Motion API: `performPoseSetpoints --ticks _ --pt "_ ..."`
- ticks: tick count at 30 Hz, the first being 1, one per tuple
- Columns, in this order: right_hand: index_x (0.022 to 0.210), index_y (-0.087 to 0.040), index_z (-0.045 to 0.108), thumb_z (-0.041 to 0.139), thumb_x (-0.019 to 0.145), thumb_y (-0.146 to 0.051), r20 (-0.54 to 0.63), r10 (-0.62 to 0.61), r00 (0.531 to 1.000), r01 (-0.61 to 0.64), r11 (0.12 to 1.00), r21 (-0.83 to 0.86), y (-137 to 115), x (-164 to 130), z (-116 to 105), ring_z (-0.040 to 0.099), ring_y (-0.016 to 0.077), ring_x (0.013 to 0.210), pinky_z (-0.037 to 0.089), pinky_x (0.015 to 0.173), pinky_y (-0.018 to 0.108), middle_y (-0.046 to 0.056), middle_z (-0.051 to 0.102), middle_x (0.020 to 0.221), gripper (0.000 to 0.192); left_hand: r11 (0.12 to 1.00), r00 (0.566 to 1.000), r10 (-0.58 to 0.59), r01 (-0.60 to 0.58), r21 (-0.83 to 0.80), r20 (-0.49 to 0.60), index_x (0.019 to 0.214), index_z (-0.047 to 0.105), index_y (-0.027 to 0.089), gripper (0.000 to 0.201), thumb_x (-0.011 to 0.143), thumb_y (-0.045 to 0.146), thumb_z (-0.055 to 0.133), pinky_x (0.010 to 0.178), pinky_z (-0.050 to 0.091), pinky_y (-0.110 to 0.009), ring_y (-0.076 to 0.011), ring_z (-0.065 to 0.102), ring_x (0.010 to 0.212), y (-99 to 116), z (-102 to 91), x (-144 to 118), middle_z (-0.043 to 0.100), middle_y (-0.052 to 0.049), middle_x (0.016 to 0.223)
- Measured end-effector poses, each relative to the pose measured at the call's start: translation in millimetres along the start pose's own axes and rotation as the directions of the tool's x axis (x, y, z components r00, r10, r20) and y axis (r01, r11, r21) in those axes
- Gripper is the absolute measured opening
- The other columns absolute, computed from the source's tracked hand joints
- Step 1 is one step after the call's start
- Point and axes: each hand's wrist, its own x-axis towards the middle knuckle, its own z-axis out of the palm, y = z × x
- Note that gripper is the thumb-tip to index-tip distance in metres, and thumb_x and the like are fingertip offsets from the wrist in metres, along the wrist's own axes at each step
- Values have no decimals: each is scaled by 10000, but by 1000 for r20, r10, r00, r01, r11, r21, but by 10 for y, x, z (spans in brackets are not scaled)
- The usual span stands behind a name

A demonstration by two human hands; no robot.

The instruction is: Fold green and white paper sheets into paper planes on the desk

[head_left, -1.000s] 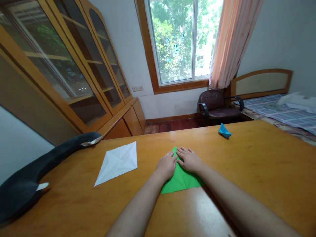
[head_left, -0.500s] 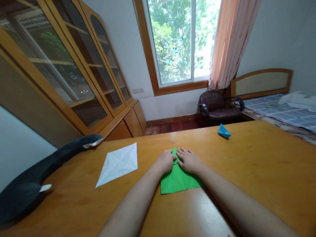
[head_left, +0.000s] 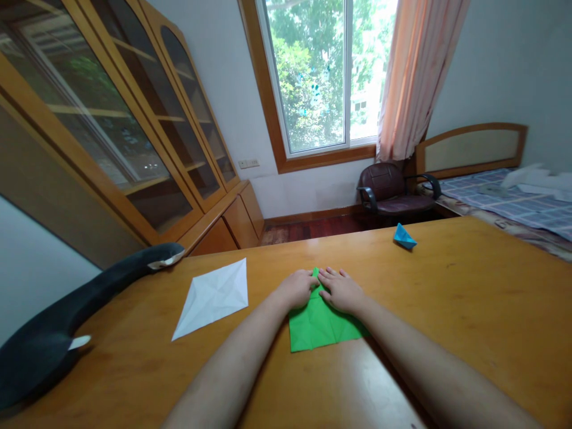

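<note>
A sheet of green paper (head_left: 319,325) with crease lines lies on the table, folded toward a narrow point at its far end. My left hand (head_left: 298,289) is on the left side of that point, its fingers curled in and pressed against the paper; what lies under them is hidden. On the opposite side rests my right hand (head_left: 342,290), palm down, with fingers stretched out flat over the green paper. A narrow green strip shows between the two hands.
Left of my hands a creased white paper (head_left: 217,295) lies on the wooden table (head_left: 469,310). A small folded blue paper boat (head_left: 404,237) sits near the far edge. At the left edge stands a dark curved object (head_left: 84,298). Beyond is a chair (head_left: 388,190).
My left hand has shifted very slightly against the green paper, its wrist a little farther left. The right hand stays in place. The whole view has drifted slightly.
</note>
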Motion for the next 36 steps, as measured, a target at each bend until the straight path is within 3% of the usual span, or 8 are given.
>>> performPoseSetpoints --ticks 7,11,15,18,22,36 --pt "1455 -215 404 426 893 -405 -20 -7 1000 7 1000 3 -22 -20 -17 280 292 1417 185 1139 543 62 339 1537 594 1000 1000 13 -13 -5 21 1229 609 220 403 855 171 466 1079 385 -396 -236 535 1216 15 -8 46 578 -86 1343" --pt "1458 -212 401 419 897 -412 -26 -9 1000 9 1000 2 -25 -20 -20 280 293 1416 189 1140 540 62 337 1538 596 999 999 -34 34 17 22 1221 599 188 433 805 145 488 1096 369 -404 -241 485 1277 26 19 71 543 -99 1382" --pt "1475 -196 370 409 900 -430 -17 -1 1000 1 1000 1 -18 -13 -14 266 290 1423 183 1144 537 69 317 1544 622 986 987 -162 163 34 -18 1273 561 143 456 825 181 481 1098 367 -411 -268 478 1286 105 71 60 544 -134 1374" --pt "1481 -176 355 405 902 -438 -5 -2 1000 2 1000 -1 -13 -7 -5 259 289 1426 183 1143 540 79 307 1547 638 952 953 -298 301 60 -53 1355 489 109 490 883 230 433 1098 359 -439 -298 449 1315 205 137 39 501 -164 1413" --pt "1476 -176 364 354 929 -460 -17 -4 1000 4 1000 -6 -8 -3 10 269 291 1422 186 1140 544 79 317 1543 616 913 918 -393 396 95 -50 1421 422 165 494 950 302 355 1112 319 -489 -305 363 1379 300 243 30 410 -122 1495" --pt "1481 -186 354 342 941 -495 -25 -15 1000 14 1000 -4 0 -21 10 266 284 1424 192 1143 529 64 305 1545 622 919 923 -383 385 84 -37 1467 364 200 513 979 341 292 1124 291 -502 -303 297 1413 298 285 13 331 -84 1545"
